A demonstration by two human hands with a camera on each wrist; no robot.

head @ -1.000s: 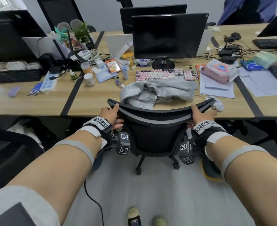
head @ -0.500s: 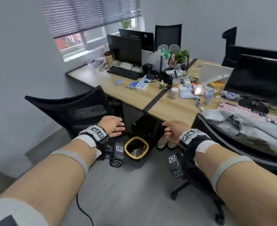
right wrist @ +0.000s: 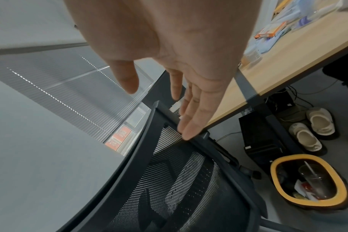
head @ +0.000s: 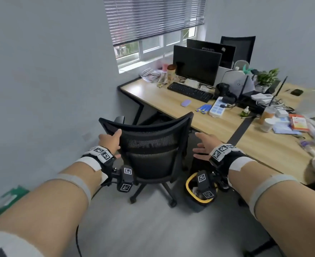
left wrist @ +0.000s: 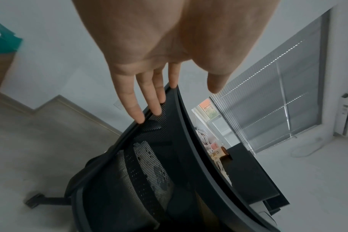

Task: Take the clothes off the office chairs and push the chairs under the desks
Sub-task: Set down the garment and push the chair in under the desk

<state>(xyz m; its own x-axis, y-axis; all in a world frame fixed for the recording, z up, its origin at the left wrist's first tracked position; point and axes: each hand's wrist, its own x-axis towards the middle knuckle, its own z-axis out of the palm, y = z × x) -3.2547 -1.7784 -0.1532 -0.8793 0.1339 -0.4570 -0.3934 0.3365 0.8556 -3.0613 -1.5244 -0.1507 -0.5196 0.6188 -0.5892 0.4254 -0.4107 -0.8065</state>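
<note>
Left hand (head: 109,142) lies spread, straight fingers (left wrist: 149,94) touching the curved black mesh chair (head: 151,149) frame at 10 o'clock. Right hand (head: 205,145) hovers spread near its 2 o'clock corner, beside the wooden desk (head: 218,123).

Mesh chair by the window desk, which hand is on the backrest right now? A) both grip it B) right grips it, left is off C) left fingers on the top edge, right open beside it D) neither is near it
C: the left hand lays straight fingers on the top edge of the mesh chair, while the right hand is open and spread beside the backrest, gripping nothing.
</note>
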